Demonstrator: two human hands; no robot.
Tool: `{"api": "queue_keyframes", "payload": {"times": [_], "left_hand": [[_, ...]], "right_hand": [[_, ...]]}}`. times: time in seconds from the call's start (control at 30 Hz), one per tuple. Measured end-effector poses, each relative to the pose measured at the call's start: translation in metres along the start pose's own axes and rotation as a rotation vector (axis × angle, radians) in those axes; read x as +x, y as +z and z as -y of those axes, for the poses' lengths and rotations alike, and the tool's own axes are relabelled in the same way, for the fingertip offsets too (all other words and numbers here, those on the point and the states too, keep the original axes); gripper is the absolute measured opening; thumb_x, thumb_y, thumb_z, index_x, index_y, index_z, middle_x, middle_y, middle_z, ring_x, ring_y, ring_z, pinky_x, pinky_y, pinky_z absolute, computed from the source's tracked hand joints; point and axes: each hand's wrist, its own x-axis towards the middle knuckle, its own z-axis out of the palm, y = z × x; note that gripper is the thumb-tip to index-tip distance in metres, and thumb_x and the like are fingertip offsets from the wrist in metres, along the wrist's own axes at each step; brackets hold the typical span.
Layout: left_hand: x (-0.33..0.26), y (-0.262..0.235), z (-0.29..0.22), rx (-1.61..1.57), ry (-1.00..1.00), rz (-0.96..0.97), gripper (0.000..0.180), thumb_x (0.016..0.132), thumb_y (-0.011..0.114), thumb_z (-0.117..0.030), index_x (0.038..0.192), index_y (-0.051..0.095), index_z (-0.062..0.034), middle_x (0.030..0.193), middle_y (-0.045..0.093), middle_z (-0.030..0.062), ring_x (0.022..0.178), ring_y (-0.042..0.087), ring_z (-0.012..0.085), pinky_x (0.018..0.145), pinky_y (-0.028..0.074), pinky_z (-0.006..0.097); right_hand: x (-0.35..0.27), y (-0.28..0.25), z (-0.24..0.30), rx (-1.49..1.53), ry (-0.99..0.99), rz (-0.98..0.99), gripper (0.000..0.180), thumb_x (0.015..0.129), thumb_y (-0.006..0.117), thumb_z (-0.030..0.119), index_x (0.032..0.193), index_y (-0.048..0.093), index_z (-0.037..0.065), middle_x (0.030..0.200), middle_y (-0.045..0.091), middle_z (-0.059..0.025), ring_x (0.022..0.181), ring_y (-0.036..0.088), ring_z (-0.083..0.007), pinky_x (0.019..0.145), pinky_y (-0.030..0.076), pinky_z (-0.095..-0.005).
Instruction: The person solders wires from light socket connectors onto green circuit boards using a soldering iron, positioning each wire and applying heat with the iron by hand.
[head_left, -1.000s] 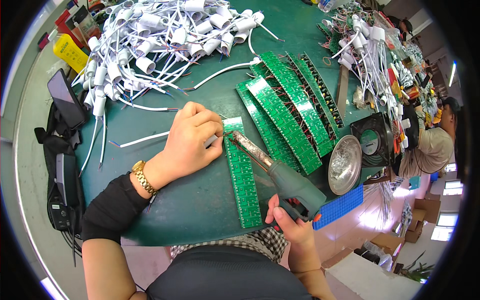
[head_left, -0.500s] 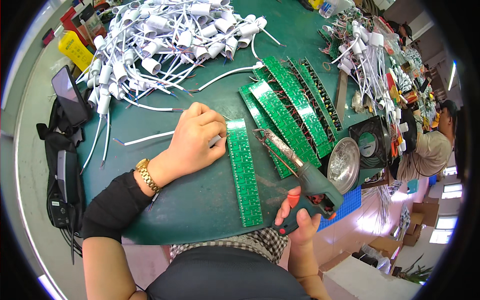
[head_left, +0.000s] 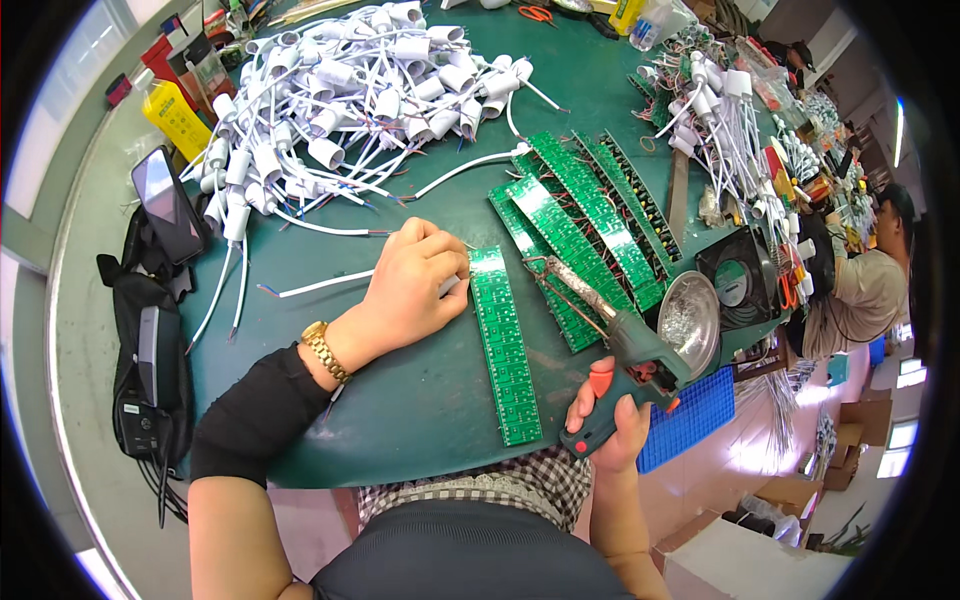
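Note:
My left hand [head_left: 418,278] is closed, fingers pinched at the upper end of a long green circuit board [head_left: 506,350] lying on the table. A white lamp holder [head_left: 449,287] shows partly between the fingers; the rest of it is hidden. From behind that hand a white cable [head_left: 325,284] runs left to bare wire ends. My right hand [head_left: 608,415] grips the handle of a dark green soldering gun [head_left: 640,350] with a red trigger. Its tip is above the table, right of the board's upper end and apart from it.
Several wired circuit boards [head_left: 585,220] lie beyond the soldering gun, beside a metal dish [head_left: 690,325] and a black fan [head_left: 738,282]. White lamp holders [head_left: 370,90] are heaped at the back left. A phone [head_left: 168,205] stands at the left edge. A co-worker [head_left: 865,290] sits at right.
The whole view has shifted, so things appear slightly farther right. Both hands keep their holds, and the soldering gun's tip stays about as far from the board.

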Motion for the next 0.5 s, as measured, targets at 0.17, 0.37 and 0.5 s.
{"api": "queue_keyframes", "payload": {"times": [0.17,0.37,0.5], "left_hand": [[-0.001,-0.001,0.001,0.013,0.033,-0.006,0.019,0.064,0.071,0.001,0.076,0.060,-0.0076,0.090,0.063,0.0030,0.087,0.052,0.0268,0.078,0.046,0.036],[0.005,-0.040,-0.014,0.166,0.204,0.329,0.048,0.064,0.064,0.004,0.110,0.058,-0.0075,0.122,0.055,0.0123,0.108,0.051,0.0324,0.093,0.041,0.043],[0.017,-0.083,-0.012,0.273,0.185,0.540,0.075,0.063,0.059,0.006,0.135,0.050,-0.0139,0.142,0.041,0.0171,0.131,0.039,0.0370,0.105,0.033,0.048]], "right_hand": [[-0.001,-0.003,-0.003,0.027,-0.014,0.020,0.053,0.093,0.061,0.037,0.124,0.047,-0.004,0.079,0.058,-0.0135,0.061,0.061,-0.0200,0.056,0.053,-0.0303],[0.001,-0.010,-0.006,0.022,-0.033,0.059,0.052,0.098,0.051,0.039,0.127,0.045,-0.003,0.080,0.057,-0.0137,0.060,0.059,-0.0203,0.057,0.051,-0.0316],[-0.004,-0.013,-0.002,0.089,-0.030,0.030,0.050,0.098,0.053,0.038,0.126,0.045,-0.003,0.080,0.058,-0.0131,0.062,0.060,-0.0208,0.058,0.052,-0.0327]]}}
